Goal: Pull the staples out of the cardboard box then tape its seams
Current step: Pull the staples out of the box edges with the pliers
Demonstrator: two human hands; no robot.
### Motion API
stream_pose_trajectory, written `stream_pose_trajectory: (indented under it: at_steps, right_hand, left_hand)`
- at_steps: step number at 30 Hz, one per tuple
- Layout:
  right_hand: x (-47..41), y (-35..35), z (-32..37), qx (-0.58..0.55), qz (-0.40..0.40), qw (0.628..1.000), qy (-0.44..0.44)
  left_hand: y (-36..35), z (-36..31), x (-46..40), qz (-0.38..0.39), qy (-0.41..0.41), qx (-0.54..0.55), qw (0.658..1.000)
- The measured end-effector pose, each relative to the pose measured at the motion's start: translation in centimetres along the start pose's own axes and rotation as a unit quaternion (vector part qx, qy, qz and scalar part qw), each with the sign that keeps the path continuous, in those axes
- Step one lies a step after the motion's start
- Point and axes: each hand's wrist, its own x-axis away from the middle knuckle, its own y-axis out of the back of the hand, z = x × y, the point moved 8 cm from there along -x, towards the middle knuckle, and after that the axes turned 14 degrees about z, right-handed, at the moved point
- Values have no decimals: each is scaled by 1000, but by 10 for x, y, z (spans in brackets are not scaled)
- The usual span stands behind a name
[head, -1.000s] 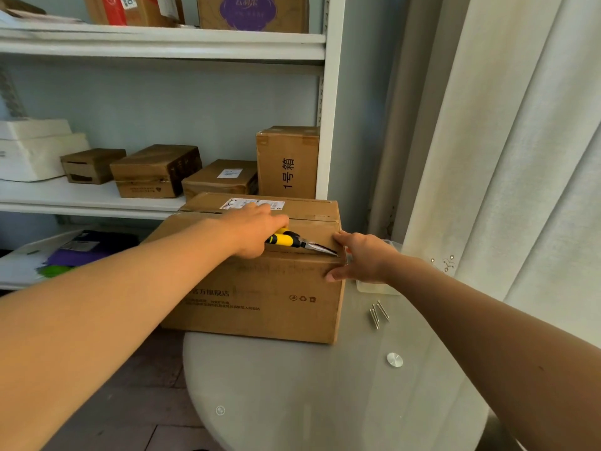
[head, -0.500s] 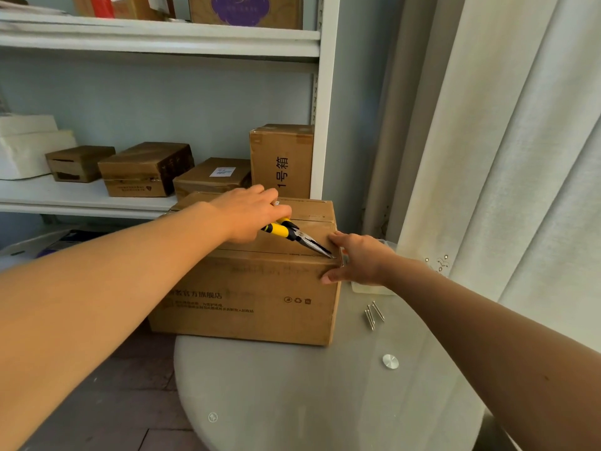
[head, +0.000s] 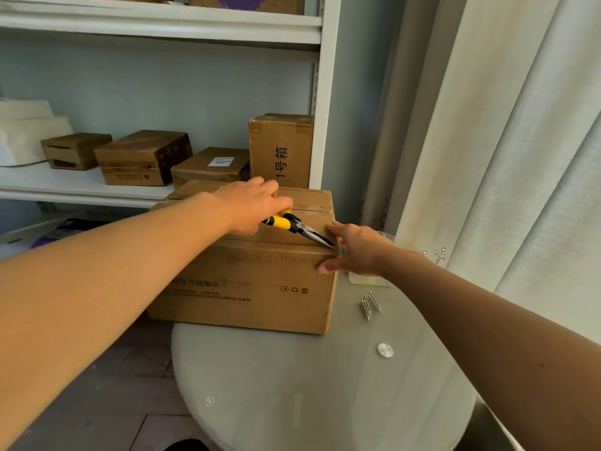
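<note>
I judge the job to be partway through its first stage, the staple pulling, with the taping not yet begun. The brown corrugated cardboard box with printed lettering on its front (head: 247,281) sits at the back edge of the round frosted-glass table (head: 309,385), and I take it as my landmark for everything else. Above the box top, my left hand (head: 250,206) has its fingers curled round the yellow-and-black-handled needle-nose pliers (head: 294,226), whose dark tips reach to the box's front right top corner, at the flap edge. My right hand (head: 354,249) steadies that same corner, fingers fairly straight over the top and thumb pressed to the front face; it grips nothing. I cannot make out a staple at the tips, so whether one is caught I cannot tell. Just right of the box, on the table, lie a few thin silvery metal staples (head: 369,304), which I read as ones already drawn out. How many remain in the box I cannot see. No tape roll shows anywhere, though a small pale tray-like thing (head: 367,278) sits half hidden behind my right wrist. The top centre seam shows as a dark slit, so all the taping seems left to do.
</note>
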Motion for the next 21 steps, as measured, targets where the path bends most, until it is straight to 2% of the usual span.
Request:
stream_pose_trajectory:
  at_steps: [4, 10, 18, 21]
  right_hand:
    - [1, 0, 0, 0, -1, 1000, 0]
    - [-1, 0, 0, 4, -3, 1000, 0]
    - [-1, 1, 2, 14, -3, 1000, -4]
    - [0, 0, 2, 16, -5, 1000, -2]
  left_hand:
    - [-14, 4, 4, 37, 15, 44, 998]
    - [-5, -1, 9, -9, 28, -8, 1000]
    - [-19, -2, 13, 42, 36, 33, 998]
    - [-15, -5, 18, 11, 44, 9, 999]
